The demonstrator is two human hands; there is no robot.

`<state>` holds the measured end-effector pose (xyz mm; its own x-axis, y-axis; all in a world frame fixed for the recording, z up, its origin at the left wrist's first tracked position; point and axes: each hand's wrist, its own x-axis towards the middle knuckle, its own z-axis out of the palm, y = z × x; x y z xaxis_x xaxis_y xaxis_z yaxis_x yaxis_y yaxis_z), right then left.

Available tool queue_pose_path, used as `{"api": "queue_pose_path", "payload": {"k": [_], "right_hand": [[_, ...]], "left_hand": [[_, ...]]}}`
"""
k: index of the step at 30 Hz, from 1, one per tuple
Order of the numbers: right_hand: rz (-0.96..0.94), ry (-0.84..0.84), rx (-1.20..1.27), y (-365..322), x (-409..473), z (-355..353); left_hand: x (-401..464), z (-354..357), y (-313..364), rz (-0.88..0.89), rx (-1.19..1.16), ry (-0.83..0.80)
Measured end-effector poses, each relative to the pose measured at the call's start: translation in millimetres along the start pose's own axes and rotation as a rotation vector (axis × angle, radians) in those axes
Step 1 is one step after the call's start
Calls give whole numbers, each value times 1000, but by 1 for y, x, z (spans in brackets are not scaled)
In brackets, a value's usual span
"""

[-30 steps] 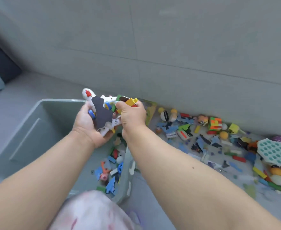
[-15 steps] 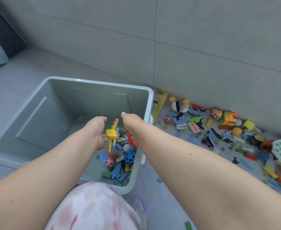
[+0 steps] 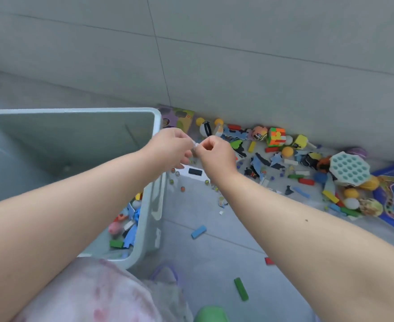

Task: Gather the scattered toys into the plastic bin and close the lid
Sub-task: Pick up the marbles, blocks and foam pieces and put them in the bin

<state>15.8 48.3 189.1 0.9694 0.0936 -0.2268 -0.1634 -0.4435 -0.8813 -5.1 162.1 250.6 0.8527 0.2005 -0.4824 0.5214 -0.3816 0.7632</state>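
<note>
Both hands meet just right of the plastic bin (image 3: 155, 159): left hand (image 3: 170, 147) and right hand (image 3: 215, 154) pinch one small white piece (image 3: 195, 145), toys (image 3: 284, 156) scattered beyond.

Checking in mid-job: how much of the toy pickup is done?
Early. A few toys lie in the bin. The left hand and right hand pinch something small and pale between them, over the floor. Left: the pile along the wall, loose blocks, and the lid, which is not in view.
</note>
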Motion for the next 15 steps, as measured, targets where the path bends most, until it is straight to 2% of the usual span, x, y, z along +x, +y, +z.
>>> {"api": "queue_pose_path", "payload": {"k": [3,7,10,15], "right_hand": [[49,5,-83,42,-7,-30],[146,-22,-191,102,-20,-53],[183,-149,-310,145,-32,-59],[162,-368,-538,203,-55,-61]], "left_hand": [[8,48,-3,-30,233,-200],[19,104,-28,-105,440,-370],[31,138,-56,-168,541,-418],[47,176,-113,-222,654,-397]]}}
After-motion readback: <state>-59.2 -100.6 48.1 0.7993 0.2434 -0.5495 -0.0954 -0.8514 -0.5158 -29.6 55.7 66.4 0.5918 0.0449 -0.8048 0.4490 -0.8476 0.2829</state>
